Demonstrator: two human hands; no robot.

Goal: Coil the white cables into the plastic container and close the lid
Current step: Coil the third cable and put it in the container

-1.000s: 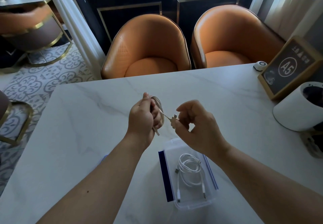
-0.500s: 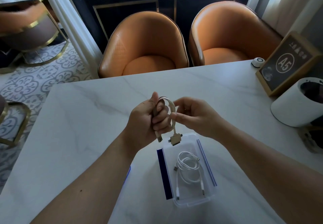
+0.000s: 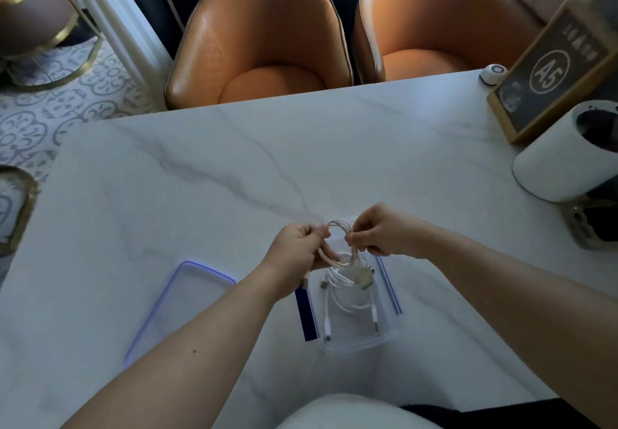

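A coiled beige-white cable point(image 3: 341, 228) with a multi-plug end point(image 3: 364, 278) hangs between both hands, just above the far end of the container. My left hand point(image 3: 297, 254) grips the coil's left side. My right hand point(image 3: 381, 231) pinches its right side. Below them a clear plastic container point(image 3: 388, 338) with blue side clips stands open on the marble table point(image 3: 234, 177). One white cable point(image 3: 347, 305) lies coiled inside it. The clear lid point(image 3: 177, 308) with a blue rim rests flat on the table, left of the container.
A white cylindrical pot point(image 3: 565, 157) and a framed "A5" sign point(image 3: 548, 74) stand at the table's right edge, with a small white round device point(image 3: 493, 74) behind them. Two orange chairs point(image 3: 264, 44) face the far edge.
Both hands have come down and toward me with the coiled cable, from mid-table to just over the container. The right hand has shifted from the plug end to the coil's side.
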